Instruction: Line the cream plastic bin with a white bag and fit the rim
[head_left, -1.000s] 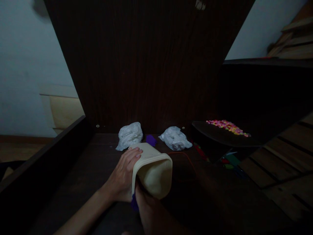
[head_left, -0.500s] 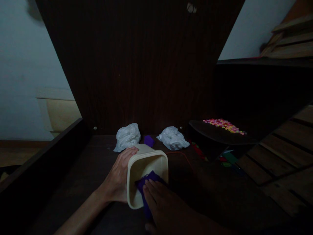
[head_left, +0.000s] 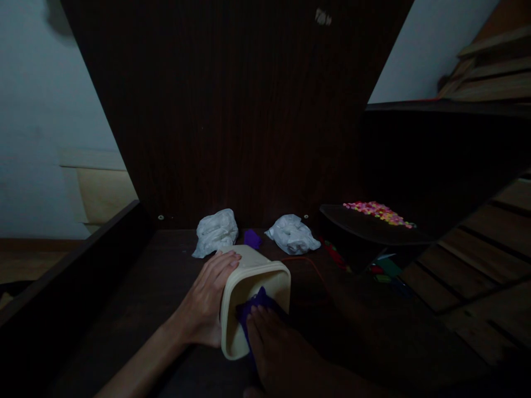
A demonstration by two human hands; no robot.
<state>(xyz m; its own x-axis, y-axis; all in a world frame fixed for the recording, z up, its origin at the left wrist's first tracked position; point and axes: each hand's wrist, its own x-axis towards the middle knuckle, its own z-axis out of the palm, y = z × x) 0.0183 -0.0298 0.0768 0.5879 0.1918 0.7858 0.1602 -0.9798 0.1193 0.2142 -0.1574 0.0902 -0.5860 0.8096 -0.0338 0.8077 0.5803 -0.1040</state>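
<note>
My left hand (head_left: 206,304) grips the side of a cream plastic container (head_left: 261,268) that lies tilted with its mouth toward me, fingers wrapped over its upper wall. My right hand (head_left: 277,348), dim in shadow, presses a purple cloth (head_left: 251,308) into the container's opening, fingers lying on the cloth. Both rest over a dark wooden surface (head_left: 145,293).
Two crumpled white bags (head_left: 215,231) (head_left: 292,232) and a small purple piece (head_left: 251,238) lie behind the container against a dark upright panel (head_left: 249,110). A dark tray with several coloured beads (head_left: 377,212) stands at right, coloured items (head_left: 384,270) below it. A raised dark edge (head_left: 70,265) runs along the left.
One second ago the container's mouth faced right with the cloth below it. It has since turned toward me and my right hand has come in with the purple cloth.
</note>
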